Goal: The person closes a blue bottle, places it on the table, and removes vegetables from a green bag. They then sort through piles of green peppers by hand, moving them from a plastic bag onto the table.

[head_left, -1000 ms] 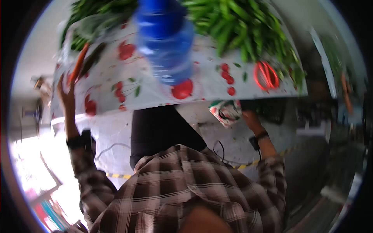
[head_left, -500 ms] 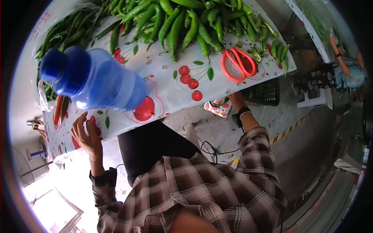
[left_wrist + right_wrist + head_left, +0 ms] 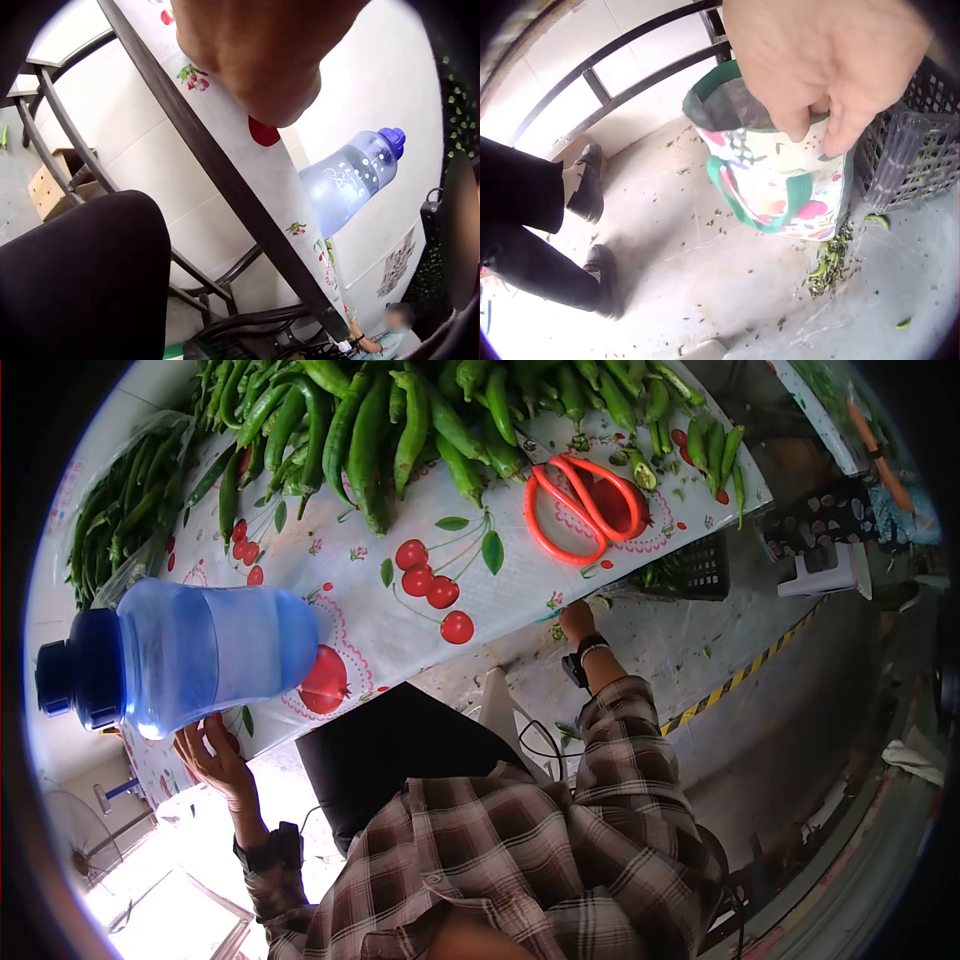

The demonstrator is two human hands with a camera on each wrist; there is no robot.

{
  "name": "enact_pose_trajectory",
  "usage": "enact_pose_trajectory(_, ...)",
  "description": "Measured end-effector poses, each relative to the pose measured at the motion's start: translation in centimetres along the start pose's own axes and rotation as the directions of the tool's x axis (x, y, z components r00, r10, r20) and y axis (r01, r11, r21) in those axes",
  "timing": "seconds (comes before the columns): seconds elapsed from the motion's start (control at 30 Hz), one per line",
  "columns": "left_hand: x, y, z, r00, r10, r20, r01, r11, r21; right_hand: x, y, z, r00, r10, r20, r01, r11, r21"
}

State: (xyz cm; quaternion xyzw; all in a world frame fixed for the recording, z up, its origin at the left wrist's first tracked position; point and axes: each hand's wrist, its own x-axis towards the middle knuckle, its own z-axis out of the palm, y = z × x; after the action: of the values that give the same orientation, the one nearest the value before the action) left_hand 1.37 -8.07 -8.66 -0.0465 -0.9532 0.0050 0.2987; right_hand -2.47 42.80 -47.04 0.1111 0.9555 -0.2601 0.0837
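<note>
In the right wrist view my right hand [image 3: 832, 67] pinches the rim of a flowered tote bag [image 3: 769, 176] with green handles, thumb and fingers over its edge. The bag hangs upright and its top gapes. From the head view that right hand [image 3: 577, 622] is below the table's front edge, where the tabletop hides most of the bag. My left hand [image 3: 215, 765] is at the left front edge of the table, fingers loosely bent and holding nothing, just in front of a blue water bottle [image 3: 220, 650]. Its fingers are out of sight in the left wrist view.
Green chili peppers [image 3: 370, 450] are heaped along the far side of the table [image 3: 350, 580], with more in a plastic bag [image 3: 125, 515]. Red-handled scissors [image 3: 575, 558] lie near the front edge. A black plastic crate [image 3: 922, 161] stands on the floor beside the tote bag.
My left hand has come back from beside the carrot to the table edge by the bottle. The right hand has taken the tote bag further under the table edge. The head view has shifted.
</note>
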Motion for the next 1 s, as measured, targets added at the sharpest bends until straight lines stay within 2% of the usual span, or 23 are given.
enact_pose_trajectory(0.03, 0.0, 0.0, 0.0, 0.999, -0.04, 0.0, 0.04, 0.998, -0.05, 0.1, -0.3, 0.0, 0.997, -0.069, -0.044, 0.071, 0.996, 0.049)
enact_pose_trajectory(0.07, 0.2, 0.3, 0.0, 0.987, -0.159, 0.018, 0.16, 0.974, -0.158, 0.1, -0.5, -0.2, 0.997, -0.068, -0.047, 0.07, 0.996, 0.054)
enact_pose_trajectory(0.17, 0.0, 0.1, 0.2, 0.98, -0.198, 0.017, 0.198, 0.964, -0.18, 0.7, -0.2, -0.8, 1.0, 0.0, 0.03, -0.002, 0.998, 0.055)
enact_pose_trajectory(0.23, 0.2, 0.3, -0.1, 0.984, -0.18, 0.018, 0.18, 0.971, -0.16, 0.7, -0.2, -1.2, 0.967, -0.155, -0.201, 0.175, 0.981, 0.083)
enact_pose_trajectory(0.37, 0.3, 0.6, -0.2, 0.99, -0.143, 0.01, 0.143, 0.984, -0.107, 0.0, -0.7, -2.3, 0.976, -0.126, -0.179, 0.151, 0.979, 0.137)
enact_pose_trajectory(0.43, 0.5, 0.9, 0.0, 0.988, -0.153, 0.004, 0.152, 0.981, -0.117, -0.1, -0.9, -2.6, 0.92, -0.229, -0.318, 0.265, 0.961, 0.075)
enact_pose_trajectory(0.47, 0.7, 1.4, -0.3, 0.986, -0.169, -0.007, 0.167, 0.979, -0.121, -0.1, -0.8, -3.2, 0.954, -0.224, -0.201, 0.245, 0.966, 0.085)
enact_pose_trajectory(0.5, 0.9, 2.2, -0.5, 0.965, -0.263, -0.013, 0.257, 0.949, -0.184, -0.1, -1.0, -3.8, 0.97, -0.231, -0.077, 0.237, 0.967, 0.09)
enact_pose_trajectory(0.57, 0.7, 1.5, -0.4, 0.989, -0.138, -0.044, 0.131, 0.981, -0.14, -1.9, -4.2, -7.3, 0.909, -0.376, -0.178, 0.412, 0.877, 0.248)
enact_pose_trajectory(0.6, 0.7, 1.3, -0.4, 0.995, -0.097, -0.031, 0.094, 0.993, -0.071, -3.3, -6.3, -9.8, 0.935, -0.345, 0.076, 0.316, 0.913, 0.257)
enact_pose_trajectory(0.63, 0.7, 1.1, -0.4, 0.998, -0.058, -0.012, 0.058, 0.998, -0.004, -4.9, -8.7, -12.5, 0.901, -0.287, 0.325, 0.221, 0.949, 0.226)
enact_pose_trajectory(0.67, 0.8, 1.3, -0.6, 0.993, -0.118, 0.001, 0.117, 0.992, -0.049, -6.7, -11.6, -14.9, 0.852, -0.308, 0.423, 0.126, 0.905, 0.407)
enact_pose_trajectory(0.7, 1.2, 1.7, -1.0, 0.995, -0.095, -0.019, 0.094, 0.994, -0.047, -8.4, -14.8, -17.2, 0.788, -0.339, 0.513, -0.003, 0.832, 0.554)
enact_pose_trajectory(0.77, 1.4, 2.0, -1.4, 0.989, -0.143, -0.027, 0.139, 0.984, -0.108, -10.9, -20.9, -23.3, 0.563, -0.499, 0.658, -0.002, 0.796, 0.605)
enact_pose_trajectory(0.83, 1.8, 2.6, -1.9, 0.972, -0.232, -0.032, 0.221, 0.956, -0.192, -12.6, -26.4, -28.8, 0.462, -0.744, 0.483, 0.333, 0.65, 0.683)
enact_pose_trajectory(0.87, 1.7, 2.6, -1.9, 0.97, -0.235, -0.054, 0.219, 0.952, -0.215, -13.0, -28.7, -31.0, 0.455, -0.751, 0.479, 0.355, 0.646, 0.676)
enact_pose_trajectory(0.93, 1.5, 2.4, -1.9, 0.97, -0.232, -0.071, 0.207, 0.944, -0.256, -12.9, -32.9, -34.2, 0.466, -0.868, 0.171, 0.655, 0.468, 0.593)
enact_pose_trajectory(0.97, 1.5, 2.2, -1.9, 0.972, -0.219, -0.079, 0.19, 0.942, -0.276, -12.6, -34.8, -34.7, 0.499, -0.867, 0.007, 0.728, 0.423, 0.54)
enact_pose_trajectory(1.0, 1.4, 2.1, -1.9, 0.97, -0.223, -0.096, 0.188, 0.94, -0.284, -12.3, -37.2, -36.3, 0.529, -0.848, 0.013, 0.726, 0.461, 0.511)
